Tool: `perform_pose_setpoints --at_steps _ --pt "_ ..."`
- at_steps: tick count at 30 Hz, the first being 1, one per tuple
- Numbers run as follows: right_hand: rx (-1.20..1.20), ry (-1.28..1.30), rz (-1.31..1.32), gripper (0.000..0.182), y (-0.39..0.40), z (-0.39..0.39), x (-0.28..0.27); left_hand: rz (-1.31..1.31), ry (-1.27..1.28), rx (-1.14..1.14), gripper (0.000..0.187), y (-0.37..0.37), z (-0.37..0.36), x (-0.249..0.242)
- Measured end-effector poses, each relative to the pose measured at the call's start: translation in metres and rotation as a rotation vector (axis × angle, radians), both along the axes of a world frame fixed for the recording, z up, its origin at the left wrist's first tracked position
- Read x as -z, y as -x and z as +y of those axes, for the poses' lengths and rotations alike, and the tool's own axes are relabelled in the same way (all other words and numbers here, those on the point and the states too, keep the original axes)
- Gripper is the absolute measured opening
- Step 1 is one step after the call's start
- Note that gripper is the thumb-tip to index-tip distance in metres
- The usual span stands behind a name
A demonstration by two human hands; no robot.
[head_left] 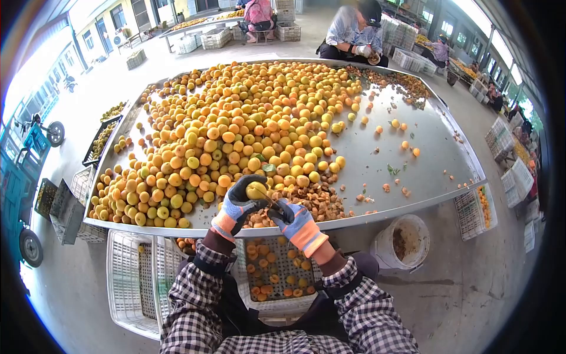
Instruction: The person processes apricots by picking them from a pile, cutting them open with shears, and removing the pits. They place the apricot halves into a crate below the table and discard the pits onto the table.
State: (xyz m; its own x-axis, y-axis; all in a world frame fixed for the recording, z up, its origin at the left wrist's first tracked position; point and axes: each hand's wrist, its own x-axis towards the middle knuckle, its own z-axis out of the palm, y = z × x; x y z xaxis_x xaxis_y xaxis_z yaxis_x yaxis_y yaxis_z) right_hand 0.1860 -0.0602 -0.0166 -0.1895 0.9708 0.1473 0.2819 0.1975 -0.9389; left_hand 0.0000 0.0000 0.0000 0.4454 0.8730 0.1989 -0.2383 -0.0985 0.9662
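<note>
In my gloved left hand is a yellow-green apricot, gripped between thumb and fingers above the table's near edge. My gloved right hand is closed close beside it, pinching something thin and dark whose shape is too small to make out. Many whole apricots are heaped on the metal table. Brown pits and scraps lie in a pile just beyond my hands. Below them, between my legs, a white crate holds halved apricots.
An empty white crate stands at the lower left, a white bucket at the right below the table edge. Another person sits at the table's far side. More crates stand at the right; a blue vehicle is at far left.
</note>
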Motion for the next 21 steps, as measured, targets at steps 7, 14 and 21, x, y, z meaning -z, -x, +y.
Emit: perform_pose_setpoints --at_steps 7,14,21 --pt "0.015 -0.086 -0.203 0.027 0.002 -0.001 -0.005 -0.095 0.138 -0.004 0.048 -0.011 -0.013 -0.012" --pt "-0.005 -0.232 -0.208 0.022 0.019 0.005 0.016 -0.119 0.050 -0.193 0.041 -0.014 -0.021 -0.006" --pt "-0.020 -0.254 -0.251 0.023 0.026 0.002 0.027 -0.158 0.027 -0.245 0.032 -0.018 -0.029 -0.005"
